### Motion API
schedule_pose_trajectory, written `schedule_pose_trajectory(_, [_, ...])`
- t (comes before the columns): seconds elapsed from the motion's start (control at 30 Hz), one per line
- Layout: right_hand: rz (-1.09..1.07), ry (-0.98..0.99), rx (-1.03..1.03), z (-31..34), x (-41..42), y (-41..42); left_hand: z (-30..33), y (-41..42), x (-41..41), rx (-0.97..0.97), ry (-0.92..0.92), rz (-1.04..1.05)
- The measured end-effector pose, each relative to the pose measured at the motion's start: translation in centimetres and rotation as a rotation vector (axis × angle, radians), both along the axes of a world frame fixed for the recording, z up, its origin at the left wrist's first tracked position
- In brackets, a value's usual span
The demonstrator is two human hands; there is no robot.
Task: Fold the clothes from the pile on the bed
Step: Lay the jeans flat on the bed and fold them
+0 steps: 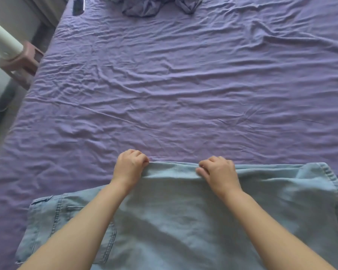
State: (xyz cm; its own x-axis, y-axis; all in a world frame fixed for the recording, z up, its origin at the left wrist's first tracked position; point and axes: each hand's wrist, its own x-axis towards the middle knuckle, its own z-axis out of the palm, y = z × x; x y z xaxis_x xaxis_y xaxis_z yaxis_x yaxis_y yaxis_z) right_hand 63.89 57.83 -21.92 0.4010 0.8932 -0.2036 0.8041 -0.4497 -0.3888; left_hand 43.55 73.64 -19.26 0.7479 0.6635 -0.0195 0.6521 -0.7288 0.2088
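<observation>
A light blue denim garment with stitched seams and pockets lies spread across the near part of the bed. My left hand grips its far folded edge with curled fingers. My right hand pinches the same edge a short way to the right. Both forearms reach over the denim. A pile of greyish-purple clothes sits at the far end of the bed, partly cut off by the frame's top.
The bed is covered by a wrinkled purple sheet. A dark phone lies at the far left corner. Beside the bed's left edge stand a pinkish stool and a white tube.
</observation>
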Motion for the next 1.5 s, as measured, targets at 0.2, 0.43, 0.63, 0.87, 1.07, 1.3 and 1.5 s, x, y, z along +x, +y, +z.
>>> schedule_pose_trajectory(0.2, [-0.033,-0.183,0.218,-0.7,-0.6,0.9,-2.6,1.7,-0.4,0.015,0.139,0.243])
schedule_pose_trajectory(0.43, [0.183,-0.18,0.328,-1.6,0.1,0.5,-3.5,0.8,-2.0,-0.188,-0.119,0.259])
schedule_pose_trajectory(0.63, [0.003,-0.281,0.384,-2.1,-0.5,1.7,-3.4,1.6,-1.1,-0.102,0.042,0.364])
schedule_pose_trajectory(0.87, [0.009,-0.33,0.439,-2.1,-0.8,-0.2,-3.9,-5.9,3.3,0.046,-0.208,0.029])
schedule_pose_trajectory(1.07, [-0.154,-0.334,0.173,-2.6,4.5,-8.0,-5.1,-9.7,6.2,-0.095,0.122,0.048])
schedule_pose_trajectory(1.3, [-0.252,-0.407,0.019,-0.9,11.0,-15.4,-5.4,-14.8,11.5,-0.111,0.227,-0.1])
schedule_pose_trajectory(1.5, [-0.464,-0.4,0.217,-1.5,13.2,-19.0,-6.3,-19.9,17.7,-0.07,0.278,-0.271])
